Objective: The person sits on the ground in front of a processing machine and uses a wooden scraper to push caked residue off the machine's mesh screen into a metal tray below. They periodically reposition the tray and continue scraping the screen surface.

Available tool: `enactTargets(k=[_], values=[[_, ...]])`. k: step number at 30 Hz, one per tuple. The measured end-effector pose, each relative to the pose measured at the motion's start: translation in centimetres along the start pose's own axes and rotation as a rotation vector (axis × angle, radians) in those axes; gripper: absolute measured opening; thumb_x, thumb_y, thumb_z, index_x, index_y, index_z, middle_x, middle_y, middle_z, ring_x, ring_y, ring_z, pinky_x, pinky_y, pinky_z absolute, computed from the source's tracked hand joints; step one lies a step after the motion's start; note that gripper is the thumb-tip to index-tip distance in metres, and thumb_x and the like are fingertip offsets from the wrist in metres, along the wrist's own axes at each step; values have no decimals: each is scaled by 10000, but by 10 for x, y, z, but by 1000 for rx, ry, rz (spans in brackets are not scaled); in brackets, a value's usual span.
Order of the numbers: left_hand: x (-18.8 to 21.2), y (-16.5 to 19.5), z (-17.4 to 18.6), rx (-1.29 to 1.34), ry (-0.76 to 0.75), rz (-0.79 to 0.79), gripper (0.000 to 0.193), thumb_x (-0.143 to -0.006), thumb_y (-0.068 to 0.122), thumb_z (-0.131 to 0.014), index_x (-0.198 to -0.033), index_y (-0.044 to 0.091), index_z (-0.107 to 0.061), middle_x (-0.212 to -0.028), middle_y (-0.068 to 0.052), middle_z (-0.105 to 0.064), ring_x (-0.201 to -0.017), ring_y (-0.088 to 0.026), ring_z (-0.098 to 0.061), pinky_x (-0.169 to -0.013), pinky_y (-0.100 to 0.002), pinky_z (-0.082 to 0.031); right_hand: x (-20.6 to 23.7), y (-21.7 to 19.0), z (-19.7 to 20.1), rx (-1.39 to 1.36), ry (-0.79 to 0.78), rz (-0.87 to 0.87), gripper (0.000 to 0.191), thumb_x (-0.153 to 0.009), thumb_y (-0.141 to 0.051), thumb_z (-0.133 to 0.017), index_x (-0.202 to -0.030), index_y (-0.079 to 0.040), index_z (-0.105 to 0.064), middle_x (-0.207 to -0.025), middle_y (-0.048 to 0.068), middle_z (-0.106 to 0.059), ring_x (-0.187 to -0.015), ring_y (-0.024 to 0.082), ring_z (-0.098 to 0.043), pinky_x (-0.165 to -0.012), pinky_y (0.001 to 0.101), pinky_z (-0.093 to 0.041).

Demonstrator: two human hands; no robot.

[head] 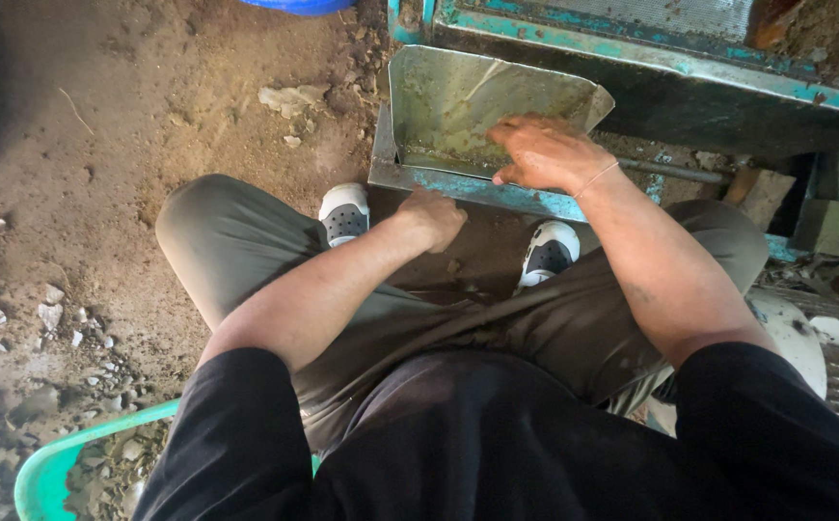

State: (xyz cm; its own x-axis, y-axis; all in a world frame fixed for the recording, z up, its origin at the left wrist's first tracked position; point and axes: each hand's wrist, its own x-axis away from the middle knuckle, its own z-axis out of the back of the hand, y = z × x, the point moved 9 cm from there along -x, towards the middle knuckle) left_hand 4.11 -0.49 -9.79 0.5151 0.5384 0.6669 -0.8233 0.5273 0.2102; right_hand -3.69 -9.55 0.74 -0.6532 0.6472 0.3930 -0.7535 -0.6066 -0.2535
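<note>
The person squats on a dirt floor (149, 106) in front of a metal chute (468, 106), a worn tray with raised side walls that slopes out from a teal-painted machine frame (651, 58). The right hand (545, 152) lies palm-down on the lower right of the chute, fingers spread and flat against the metal; its grip is wide and holds nothing, as if pressing or sweeping the surface. The left hand (431, 217) hangs just below the front lip of the chute, curled into a loose fist; whether anything sits inside that narrow grip cannot be told. Two grey-and-white shoes (344, 212) are planted just below the chute's lip, either side of the left hand, steadying the squat. A green basin rim (43, 473) shows far from the chute, at the person's left hip, beside loose stones (53, 314).
</note>
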Motion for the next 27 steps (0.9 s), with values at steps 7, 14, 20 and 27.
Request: enactTargets(k=[7,14,20,27], values=[[-2,2,-4,8,28,-10,359,-884,121,-670,-1242,138,-686,-1310,-118,-666,-1298,-339,-581,-1120,-654,-364,0,-3,0,-7,-7,-6,741,-803,-381,-820,-1423,-81,-547,-1372,164,-605,-1293,388,-552,-1056,504,-461],[-5,0,-5,18,81,-28,335,-882,108,-670,-1215,126,-694,-1279,-124,-679,-1284,-334,-585,-1124,-654,-359,-6,-5,0,5,-19,-11,731,-803,-386,-819,-1416,-84,-558,-1357,159,-623,-1279,382,-575,-1046,499,-477],[-6,-1,-1,6,47,-25,375,-834,98,-708,-1208,126,-698,-1281,-114,-678,-1280,-333,-590,-1091,-614,-399,-9,1,-1,-11,-30,-34,713,-805,-378,-820,-1406,-91,-567,-1347,161,-623,-1288,383,-568,-1039,502,-480],[-9,-8,2,4,34,-1,342,-862,110,-691,-1202,131,-712,-1274,-108,-694,-1263,-328,-621,-1062,-587,-443,-11,4,4,-40,10,2,703,-804,-356,-815,-1402,-88,-559,-1390,164,-592,-1285,400,-545,-1032,515,-461]])
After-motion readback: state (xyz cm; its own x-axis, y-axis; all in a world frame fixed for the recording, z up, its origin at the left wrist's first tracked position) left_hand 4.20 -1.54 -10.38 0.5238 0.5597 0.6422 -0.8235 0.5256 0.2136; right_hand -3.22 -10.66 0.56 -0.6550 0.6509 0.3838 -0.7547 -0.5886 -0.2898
